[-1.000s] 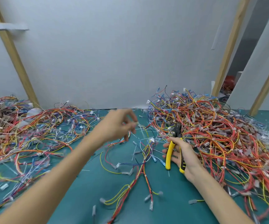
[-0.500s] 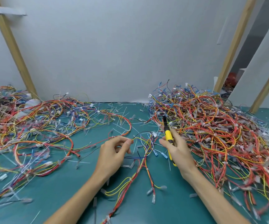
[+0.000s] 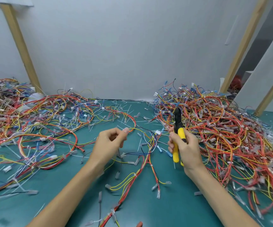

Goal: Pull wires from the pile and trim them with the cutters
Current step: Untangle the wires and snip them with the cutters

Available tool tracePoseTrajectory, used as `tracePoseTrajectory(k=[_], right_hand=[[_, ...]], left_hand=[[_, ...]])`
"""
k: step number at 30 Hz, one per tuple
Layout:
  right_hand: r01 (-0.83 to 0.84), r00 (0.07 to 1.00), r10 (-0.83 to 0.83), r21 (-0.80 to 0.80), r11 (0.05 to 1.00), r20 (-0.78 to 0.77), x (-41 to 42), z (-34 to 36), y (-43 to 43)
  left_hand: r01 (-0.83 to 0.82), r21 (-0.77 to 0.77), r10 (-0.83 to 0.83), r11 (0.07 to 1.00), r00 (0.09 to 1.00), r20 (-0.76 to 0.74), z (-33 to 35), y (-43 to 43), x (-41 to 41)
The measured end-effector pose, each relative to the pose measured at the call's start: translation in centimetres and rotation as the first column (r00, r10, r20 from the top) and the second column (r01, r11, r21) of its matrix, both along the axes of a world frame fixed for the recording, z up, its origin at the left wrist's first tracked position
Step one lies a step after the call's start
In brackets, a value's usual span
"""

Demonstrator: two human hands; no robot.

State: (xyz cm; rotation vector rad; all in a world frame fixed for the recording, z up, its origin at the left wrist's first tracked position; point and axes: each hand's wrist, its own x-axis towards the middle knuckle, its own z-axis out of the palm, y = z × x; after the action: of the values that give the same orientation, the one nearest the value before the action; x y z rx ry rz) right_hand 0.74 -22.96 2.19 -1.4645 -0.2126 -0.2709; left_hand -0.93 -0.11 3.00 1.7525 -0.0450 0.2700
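I judge that the step in hand is between pulling and cutting: a wire is picked, but the blade has not met it yet. The left hand [image 3: 109, 143] has its fingers curled, and thumb and forefinger pinch the end of a thin yellow wire [image 3: 136, 129], at its clear sleeve, just above the counter [image 3: 148, 210]. From there the wire runs to the right, toward the loose harness [image 3: 148, 154] that lies between my two hands. The right hand [image 3: 187, 147] is wrapped tightly around the yellow handles of the cutters [image 3: 178, 128], and the black head points up and away from me. The handles look pressed close together; if the blades are fully closed I cannot tell. The tool is near the wire but apart from it.

The big pile [image 3: 222, 128] sits at the right, just behind the cutters, and another heap [image 3: 25, 120] spreads at the left.

For the next move I think the left hand must lift the wire free and hold it tight, while the right hand relaxes the handles, turns the head down toward the wire and places the blades around it close to the sleeve. The neighbouring strands are very near, so the blades should take only this one.
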Motion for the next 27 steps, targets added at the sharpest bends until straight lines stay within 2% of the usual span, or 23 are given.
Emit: tracePoseTrajectory(k=[2,4,6,8,10,12,13,14,15,16,17,18,19,21,25,27], right_hand=[[-0.031,0.999,0.031,0.007,0.999,-0.007,0.0,0.2,-0.2],[-0.037,0.999,0.036,-0.016,0.999,-0.027,0.0,0.2,-0.4],[-0.021,0.998,0.019,-0.039,0.999,-0.059,0.2,-0.1,-0.4],[-0.002,0.996,-0.002,-0.046,0.999,-0.086,0.3,-0.4,-0.5],[0.009,0.993,-0.011,-0.017,1.0,-0.12,0.6,-0.6,-0.6],[0.022,0.986,-0.015,0.037,0.999,-0.165,0.8,-0.7,-0.7],[0.025,0.983,-0.014,0.058,0.998,-0.184,0.8,-0.7,-0.8],[0.029,0.98,-0.015,0.072,0.997,-0.198,0.9,-0.7,-0.8],[0.033,0.978,-0.017,0.077,0.997,-0.208,0.9,-0.8,-0.8],[0.036,0.976,-0.019,0.076,0.996,-0.215,0.9,-0.8,-0.8],[0.04,0.975,-0.022,0.073,0.997,-0.221,1.0,-0.8,-0.8],[0.044,0.974,-0.028,0.068,0.997,-0.227,1.0,-0.8,-0.8],[0.051,0.972,-0.036,0.059,0.997,-0.233,1.0,-0.9,-0.8],[0.066,0.968,-0.054,0.039,0.997,-0.245,1.0,-1.0,-0.8],[0.065,0.967,-0.05,0.05,0.997,-0.25,1.0,-1.0,-0.8],[0.088,0.968,-0.067,0.079,0.993,-0.241,1.0,-0.9,-0.8]], left_hand=[[0.213,0.012,-0.211,0.977,0.973,-0.095,0.9,0.5,-0.4],[0.447,0.035,-0.432,0.894,0.879,-0.204,1.7,0.5,-1.2],[0.549,-0.069,-0.544,0.833,0.791,-0.278,2.1,0.0,-2.0],[0.49,-0.283,-0.562,0.824,0.768,-0.306,2.1,-1.2,-3.1],[0.353,-0.463,-0.525,0.813,0.788,-0.321,1.7,-2.6,-4.3],[0.23,-0.583,-0.481,0.779,0.816,-0.32,1.3,-3.7,-5.0],[0.203,-0.585,-0.454,0.785,0.831,-0.321,1.1,-4.1,-5.3],[0.218,-0.515,-0.422,0.829,0.848,-0.321,0.8,-4.4,-5.7],[0.27,-0.343,-0.378,0.9,0.875,-0.303,0.5,-4.5,-6.1],[0.317,-0.076,-0.326,0.945,0.911,-0.254,0.1,-4.5,-6.4],[0.326,0.21,-0.29,0.922,0.939,-0.185,-0.2,-4.5,-6.8],[0.306,0.447,-0.284,0.841,0.952,-0.117,-0.6,-4.5,-7.1],[0.27,0.618,-0.285,0.739,0.955,-0.076,-1.0,-4.6,-7.5],[0.179,0.793,-0.238,0.582,0.97,-0.044,-1.4,-5.2,-8.0],[-0.033,0.932,-0.037,0.36,0.998,0.05,-1.6,-6.4,-7.2],[-0.044,0.965,0.044,0.26,0.998,0.034,-1.5,-6.5,-6.5]])
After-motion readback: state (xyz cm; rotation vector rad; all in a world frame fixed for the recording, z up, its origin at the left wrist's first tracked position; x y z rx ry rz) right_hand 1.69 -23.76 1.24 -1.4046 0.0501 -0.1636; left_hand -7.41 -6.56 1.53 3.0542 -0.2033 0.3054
